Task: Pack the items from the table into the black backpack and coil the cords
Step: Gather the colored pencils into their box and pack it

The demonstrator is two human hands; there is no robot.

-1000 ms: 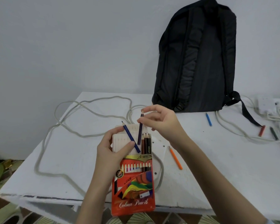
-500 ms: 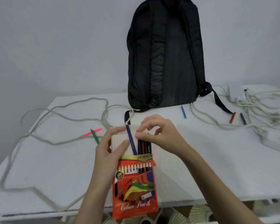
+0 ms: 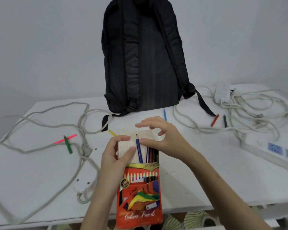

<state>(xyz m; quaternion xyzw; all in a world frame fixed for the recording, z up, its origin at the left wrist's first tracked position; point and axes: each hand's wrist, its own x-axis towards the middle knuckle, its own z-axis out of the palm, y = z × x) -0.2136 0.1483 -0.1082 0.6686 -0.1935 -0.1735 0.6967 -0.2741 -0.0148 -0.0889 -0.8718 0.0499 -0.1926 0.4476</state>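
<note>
Blue pencil, loose a second ago, now stands in the tray of the pencil box; right hand pinches its tip, left hand grips the tray. Strays remain at 9 and 2 o'clock; black backpack awaits

Both bare forearms reach forward from the bottom edge and converge near the middle. The left hand is curled, thumb lying across the front and fingertips wrapped over the top edge of what it holds. The right hand comes in from the right with wrist bent inward, thumb and forefinger pinched together (the tips almost touch the left thumb), the other fingers arched loosely above.
</note>
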